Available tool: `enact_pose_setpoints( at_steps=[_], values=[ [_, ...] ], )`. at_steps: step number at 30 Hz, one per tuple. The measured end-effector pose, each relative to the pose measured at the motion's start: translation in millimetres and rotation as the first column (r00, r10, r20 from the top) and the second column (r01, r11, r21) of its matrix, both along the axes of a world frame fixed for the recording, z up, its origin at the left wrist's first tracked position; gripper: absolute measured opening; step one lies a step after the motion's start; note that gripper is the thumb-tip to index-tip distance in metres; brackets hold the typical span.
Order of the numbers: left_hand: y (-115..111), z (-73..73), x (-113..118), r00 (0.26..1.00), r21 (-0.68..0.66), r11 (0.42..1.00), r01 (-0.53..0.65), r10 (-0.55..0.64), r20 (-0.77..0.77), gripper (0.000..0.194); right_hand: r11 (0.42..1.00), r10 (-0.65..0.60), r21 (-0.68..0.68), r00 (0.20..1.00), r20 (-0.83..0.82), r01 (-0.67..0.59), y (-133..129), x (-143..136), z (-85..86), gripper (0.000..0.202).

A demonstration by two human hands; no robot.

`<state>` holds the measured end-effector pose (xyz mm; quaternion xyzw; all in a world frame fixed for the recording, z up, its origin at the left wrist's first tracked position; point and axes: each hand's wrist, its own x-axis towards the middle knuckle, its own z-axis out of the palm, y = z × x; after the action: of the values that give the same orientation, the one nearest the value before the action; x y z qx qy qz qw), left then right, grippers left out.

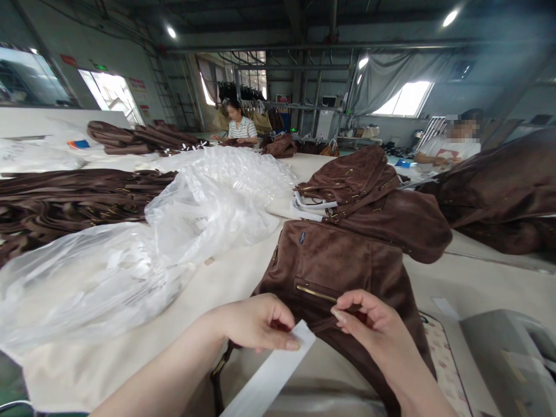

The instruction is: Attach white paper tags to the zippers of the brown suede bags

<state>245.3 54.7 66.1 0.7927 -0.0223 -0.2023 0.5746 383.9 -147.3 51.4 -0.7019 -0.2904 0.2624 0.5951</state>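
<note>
The left hand (256,321) pinches a white strip (271,373), its upper end unattached. The right hand (380,330) has fingertips nearly together, grip unclear, over the brown bag (339,255) lying in front.

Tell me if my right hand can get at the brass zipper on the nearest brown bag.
Probably yes: your right hand is close beside the brass zipper, and most of its length looks uncovered.

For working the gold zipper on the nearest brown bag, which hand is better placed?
Probably the right. The right hand has its fingertips beside one end of the gold zipper, while the left hand is occupied pinching a white strip.
</note>
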Motion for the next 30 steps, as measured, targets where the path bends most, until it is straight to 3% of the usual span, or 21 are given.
enact_pose_setpoints(
  at_steps=[5,11,18,21,25,30],
  values=[
    [-0.1,-3.7,1.9,1.000,0.003,1.000,0.007,-0.007,-0.003,0.046,0.994,0.101,-0.039,0.992,0.071,-0.099,-4.2,0.7,1.5,0.020],
    [-3.8,-13.3,5.0,1.000,0.029,1.000,0.003,-0.003,-0.008,0.051,0.963,0.235,-0.152,0.969,0.081,-0.222,-1.8,-10.2,11.5,0.033],
    [-19.4,-15.6,10.8,0.987,0.059,0.989,-0.132,0.126,0.103,0.045,0.890,0.402,-0.352,0.862,0.309,-0.289,-4.9,-32.9,15.9,0.043],
    [-24.1,-16.6,11.4,0.989,0.115,0.986,-0.123,0.113,0.090,0.041,0.851,0.417,-0.481,0.827,0.377,-0.210,-10.0,-33.4,10.6,0.049],
    [-29.6,-16.9,13.4,0.989,0.174,0.979,-0.102,0.081,0.122,0.044,0.801,0.366,-0.599,0.795,0.484,-0.005,-20.6,-12.8,12.2,0.041],
    [-41.4,-17.9,23.4,0.989,0.254,0.959,-0.121,0.095,0.112,0.045,0.773,0.229,-0.584,0.748,0.623,0.249,-31.6,21.4,14.9,0.035]
  ],
)
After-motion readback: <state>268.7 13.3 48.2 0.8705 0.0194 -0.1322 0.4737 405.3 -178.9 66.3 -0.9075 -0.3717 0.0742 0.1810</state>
